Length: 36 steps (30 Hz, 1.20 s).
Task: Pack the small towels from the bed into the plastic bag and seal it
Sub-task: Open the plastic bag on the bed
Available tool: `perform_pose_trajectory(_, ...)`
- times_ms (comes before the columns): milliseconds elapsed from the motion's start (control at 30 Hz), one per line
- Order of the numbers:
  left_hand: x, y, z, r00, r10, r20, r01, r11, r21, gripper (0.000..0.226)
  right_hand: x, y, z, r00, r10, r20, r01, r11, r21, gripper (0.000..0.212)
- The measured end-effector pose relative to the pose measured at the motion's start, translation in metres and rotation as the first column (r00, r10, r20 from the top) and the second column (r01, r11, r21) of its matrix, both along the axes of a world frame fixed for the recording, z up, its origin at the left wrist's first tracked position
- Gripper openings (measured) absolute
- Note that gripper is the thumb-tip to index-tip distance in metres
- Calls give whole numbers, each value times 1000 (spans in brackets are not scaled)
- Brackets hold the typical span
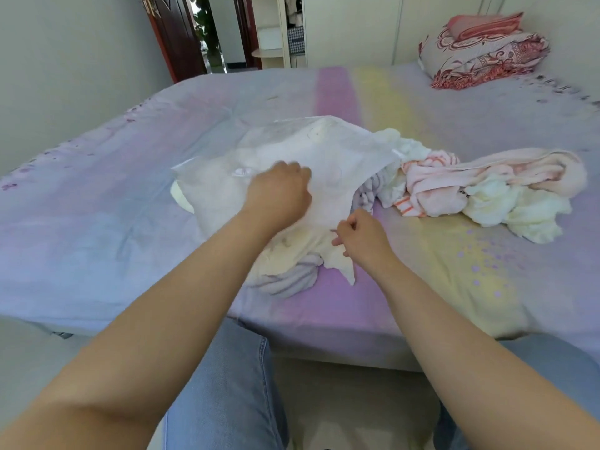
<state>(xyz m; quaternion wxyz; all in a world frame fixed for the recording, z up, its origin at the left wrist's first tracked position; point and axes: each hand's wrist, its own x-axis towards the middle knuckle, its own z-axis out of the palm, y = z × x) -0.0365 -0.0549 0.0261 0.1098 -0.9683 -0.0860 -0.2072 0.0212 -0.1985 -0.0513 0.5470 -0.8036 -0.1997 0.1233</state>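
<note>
The translucent plastic bag, mid-frame on the bed, is gripped by the left hand and pinched at its edge by the right hand. The loose pile of pink and white towels is left at centre right. Cream towels bunched at the mouth could easily get dragged back out.

Left hand motion-blurred, its fingertips hidden in the plastic bag, towels partly veiled under the cloudy plastic, right hand fingertips tucked behind the bag's edge, doorway cut off at the top edge
</note>
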Motion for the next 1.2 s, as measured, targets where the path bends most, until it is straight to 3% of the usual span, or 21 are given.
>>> perform_pose_trajectory(133, 1, 46, 39, 941, 258, 219, -237, 964, -118, 20, 19, -13, -11, 992, -86, -94, 83, 996, -39, 13)
perform_pose_trajectory(233, -5, 71, 51, 906, 334, 259, -296, 939, -175, 27, 32, -24, -17, 964, -174, -204, 176, 984, -5, 16)
perform_pose_trajectory(367, -16, 77, 59, 857, 315, 409, -224, 941, -254, 42, 43, -18, -17, 924, -239, -298, 269, 961, 66, 11)
perform_pose_trajectory(467, -24, 68, 64, 805, 301, 511, -103, 919, -380, 39, 44, -6, -12, 917, -241, -319, 292, 949, 120, 21)
perform_pose_trajectory(567, -32, 48, 73, 833, 309, 460, -1, 831, -557, 32, 45, 7, 0, 855, -161, -493, 260, 956, 138, 28)
perform_pose_trajectory(667, -45, 25, 81, 906, 232, 355, -2, 840, -543, 17, 35, 24, 22, 890, -114, -441, 222, 954, 202, 29)
perform_pose_trajectory(800, -63, 4, 90, 929, 162, 334, 35, 857, -514, 9, 20, 57, 41, 999, -47, -18, 50, 985, 163, 35)
perform_pose_trajectory(867, -71, 4, 91, 905, 178, 385, 32, 876, -481, 17, 10, 77, 47, 997, 62, -36, -59, 995, 86, 37)
perform_pose_trajectory(967, -83, 7, 96, 830, 208, 518, 36, 906, -423, 25, -2, 99, 55, 970, 177, -166, -178, 984, 13, 24)
perform_pose_trajectory(1067, -87, -9, 98, 779, 70, 623, 153, 942, -297, 24, -7, 105, 46, 952, 189, -242, -201, 979, -27, 19)
perform_pose_trajectory(1133, -81, -25, 93, 815, -25, 579, 197, 952, -236, 21, -3, 104, 35, 958, 179, -223, -183, 983, 0, 23)
perform_pose_trajectory(1200, -68, -33, 83, 891, -29, 454, 182, 938, -295, 23, 4, 93, 26, 945, 109, -309, -81, 992, 101, 25)
